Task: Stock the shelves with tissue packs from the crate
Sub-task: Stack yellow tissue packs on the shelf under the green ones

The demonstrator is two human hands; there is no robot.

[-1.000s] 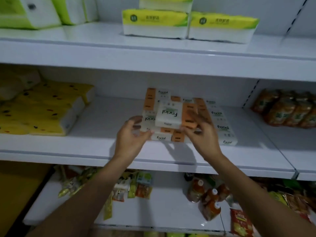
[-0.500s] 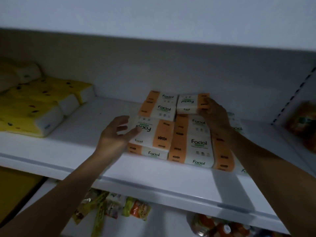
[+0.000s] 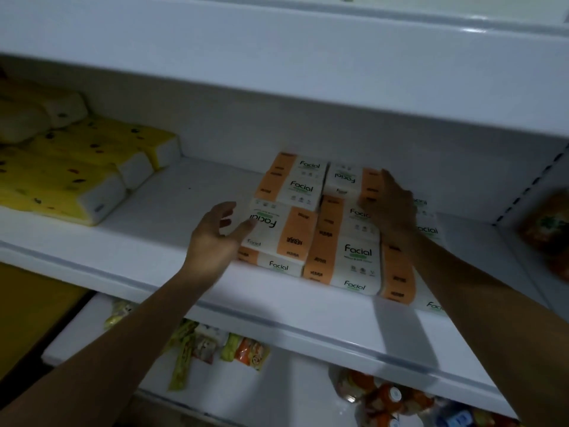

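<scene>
Several orange-and-white "Facial" tissue packs lie stacked in rows on the middle white shelf (image 3: pixel 172 211). My left hand (image 3: pixel 215 238) is open, its thumb touching the left edge of the front left top pack (image 3: pixel 277 229). My right hand (image 3: pixel 389 204) lies with straight fingers on the right side of the small back pack (image 3: pixel 345 180), which sits on the stack. A taller front stack (image 3: pixel 354 257) stands between my arms. The crate is out of view.
Yellow tissue packs (image 3: pixel 77 177) fill the left of the same shelf. Orange snack bags (image 3: pixel 548 229) sit beyond the divider at right. The lower shelf (image 3: pixel 277 392) holds snack packets and small bottles. Another shelf board (image 3: pixel 277 50) hangs close overhead.
A second ago both hands carried a small pack toward the stack. Now it lies at the back of the stack under my right hand, and my left hand rests by the front pack. The camera moved closer.
</scene>
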